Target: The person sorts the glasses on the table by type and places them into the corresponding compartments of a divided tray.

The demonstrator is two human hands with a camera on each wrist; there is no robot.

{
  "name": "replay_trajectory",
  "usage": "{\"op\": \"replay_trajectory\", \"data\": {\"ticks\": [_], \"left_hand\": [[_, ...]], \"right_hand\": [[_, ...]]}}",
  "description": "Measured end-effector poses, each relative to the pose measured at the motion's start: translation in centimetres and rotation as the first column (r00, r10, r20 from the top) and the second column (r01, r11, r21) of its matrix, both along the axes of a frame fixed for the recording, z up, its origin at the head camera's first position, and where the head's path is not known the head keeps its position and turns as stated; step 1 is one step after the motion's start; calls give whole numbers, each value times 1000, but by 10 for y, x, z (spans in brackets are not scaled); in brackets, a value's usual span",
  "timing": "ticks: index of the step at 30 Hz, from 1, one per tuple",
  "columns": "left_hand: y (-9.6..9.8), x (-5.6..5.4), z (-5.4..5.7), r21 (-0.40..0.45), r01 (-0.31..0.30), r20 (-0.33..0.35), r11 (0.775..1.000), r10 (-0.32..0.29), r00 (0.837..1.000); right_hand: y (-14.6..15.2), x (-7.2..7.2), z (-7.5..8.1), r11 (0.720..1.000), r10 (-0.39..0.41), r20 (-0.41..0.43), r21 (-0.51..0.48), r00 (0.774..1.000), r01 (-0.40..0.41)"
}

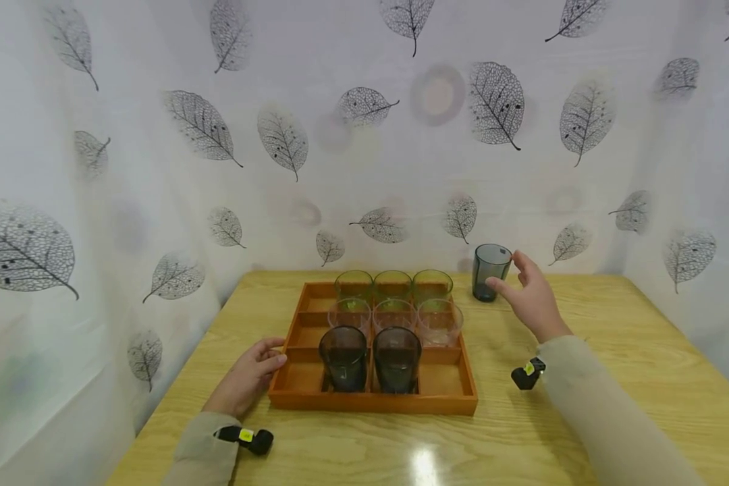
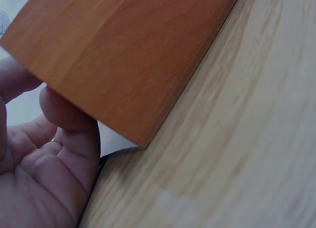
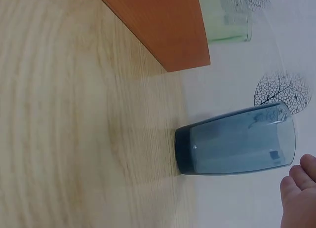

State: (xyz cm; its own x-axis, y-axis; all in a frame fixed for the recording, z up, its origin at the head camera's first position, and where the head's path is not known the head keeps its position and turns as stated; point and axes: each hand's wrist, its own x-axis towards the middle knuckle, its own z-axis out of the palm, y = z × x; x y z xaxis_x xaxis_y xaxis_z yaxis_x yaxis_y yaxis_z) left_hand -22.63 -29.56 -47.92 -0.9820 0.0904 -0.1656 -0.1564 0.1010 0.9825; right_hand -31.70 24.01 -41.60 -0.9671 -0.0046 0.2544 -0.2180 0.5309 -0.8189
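Note:
A grey-blue glass (image 1: pixel 484 277) stands upright on the table, off the back right corner of the tray. My right hand (image 1: pixel 536 300) is beside this glass, fingers spread; in the right wrist view its fingertips (image 3: pixel 301 174) are near the rim, not curled round it. The wooden tray (image 1: pixel 370 403) has several compartments. Its front row holds two dark glasses, one (image 1: pixel 344 361) left of the other (image 1: pixel 397 361). Clear glasses (image 1: pixel 440 327) fill the middle row and green glasses (image 1: pixel 433 283) the back. My left hand (image 1: pixel 249 378) touches the tray's left wall with loosely bent fingers.
The light wood table (image 1: pixel 613 378) extends around the tray. A white curtain (image 1: pixel 370 169) printed with leaves hangs behind and at both sides. Each wrist wears a small black camera, one on the left (image 1: pixel 258 442) and one on the right (image 1: pixel 525 378).

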Motion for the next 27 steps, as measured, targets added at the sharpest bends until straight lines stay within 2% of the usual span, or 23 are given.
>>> {"op": "replay_trajectory", "data": {"ticks": [7, 14, 19, 27], "left_hand": [[-2, -1, -2, 25, 24, 4, 999, -25, 1000], [-3, -2, -5, 24, 20, 5, 999, -20, 1000], [-3, -1, -5, 3, 10, -1, 1000, -10, 1000], [-2, 1, -2, 28, 31, -15, 999, -31, 999]], "right_hand": [[3, -13, 0, 1000, 7, 12, -27, 1000, -6], [4, -33, -4, 999, 1, 54, -49, 999, 1], [4, -47, -9, 1000, -10, 70, -29, 998, 12], [2, -64, -15, 998, -31, 120, -50, 992, 38]]}}
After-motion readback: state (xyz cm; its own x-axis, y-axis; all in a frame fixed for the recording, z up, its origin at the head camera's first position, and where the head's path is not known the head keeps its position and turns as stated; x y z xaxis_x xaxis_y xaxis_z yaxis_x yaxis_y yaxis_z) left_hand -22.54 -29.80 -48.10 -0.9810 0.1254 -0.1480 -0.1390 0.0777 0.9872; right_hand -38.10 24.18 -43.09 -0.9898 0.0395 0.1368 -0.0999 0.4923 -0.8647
